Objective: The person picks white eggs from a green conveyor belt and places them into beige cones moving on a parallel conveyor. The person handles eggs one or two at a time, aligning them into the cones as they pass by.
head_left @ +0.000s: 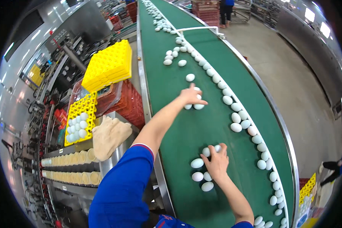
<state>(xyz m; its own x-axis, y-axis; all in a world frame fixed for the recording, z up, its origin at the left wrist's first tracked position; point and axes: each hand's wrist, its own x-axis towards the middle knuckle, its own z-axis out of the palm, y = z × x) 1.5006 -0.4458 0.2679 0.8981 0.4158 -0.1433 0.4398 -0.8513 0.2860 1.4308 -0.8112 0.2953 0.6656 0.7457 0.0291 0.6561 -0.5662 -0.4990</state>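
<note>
Pale bluish-white eggs lie scattered on a long green conveyor belt. My left hand reaches across the belt with its fingers spread over a small cluster of eggs; the palm partly hides them. One loose egg rests just beyond its fingertips. Closer to me, my right hand has its thumb and fingers apart around two eggs, one of them between thumb and forefinger. Several more eggs sit at its left. Whether either hand bears any weight of an egg cannot be seen.
A white divider rail runs along the belt, with eggs lined against it. At the left stand stacked yellow egg trays, a part-filled tray, red crates, a beige cloth and rows of cream-coloured cups.
</note>
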